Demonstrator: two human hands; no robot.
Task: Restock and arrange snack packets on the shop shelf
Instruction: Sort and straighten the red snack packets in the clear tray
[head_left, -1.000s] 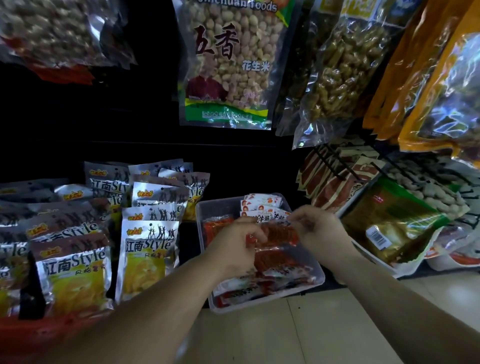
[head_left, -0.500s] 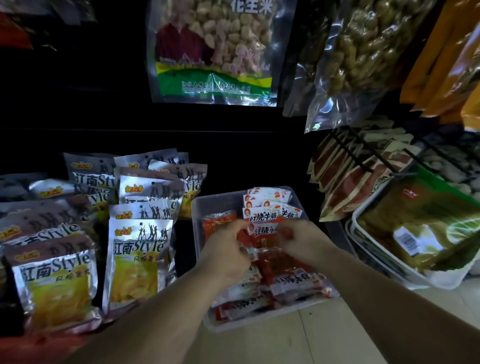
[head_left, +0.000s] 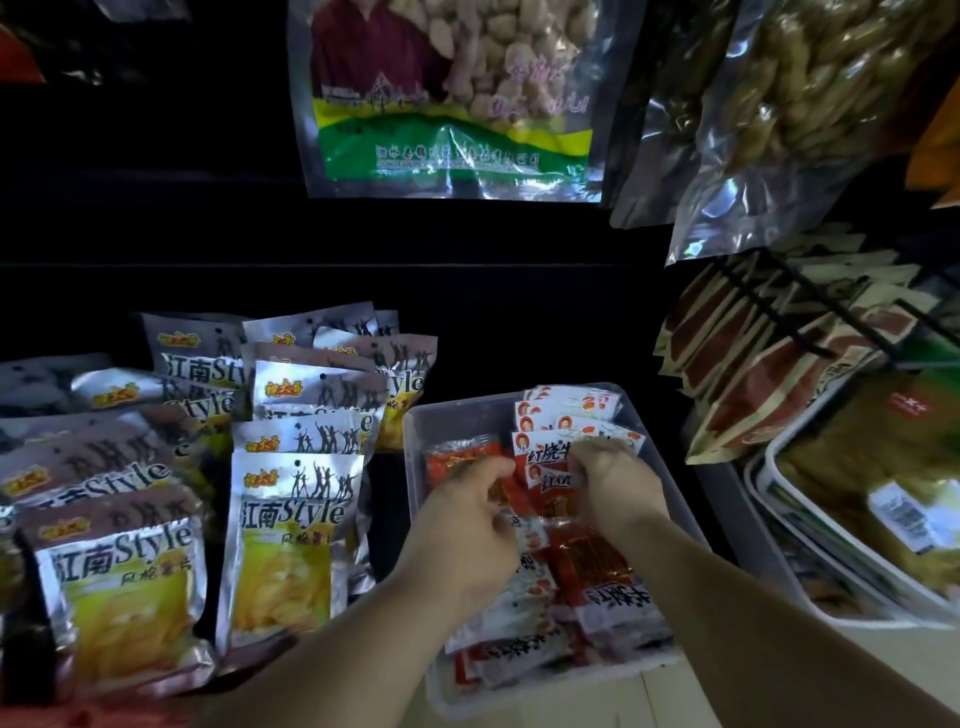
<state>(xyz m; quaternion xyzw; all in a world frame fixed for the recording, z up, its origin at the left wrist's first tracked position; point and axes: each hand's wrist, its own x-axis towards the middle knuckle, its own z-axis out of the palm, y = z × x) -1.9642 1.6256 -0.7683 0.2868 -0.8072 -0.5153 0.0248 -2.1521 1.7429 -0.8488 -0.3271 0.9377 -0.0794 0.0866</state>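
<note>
Holding loose red-and-white snack packets, a clear plastic tub sits at the shelf's near edge, with more packets standing in a row at its far end. The right hand pinches the nearest upright one. The left hand curls beside it, its grip hidden. A second ago both held a red packet higher. At right, white trays hold a bagged item with blurred print; silver packets stand at left.

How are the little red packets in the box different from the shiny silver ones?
The red packets are small; the silver packets far bigger. Red packets sit in a clear tub; silver packets stand in rows beside it. Left hand and right hand grip red packets, not silver packets. Both are sealed snacks.
</note>
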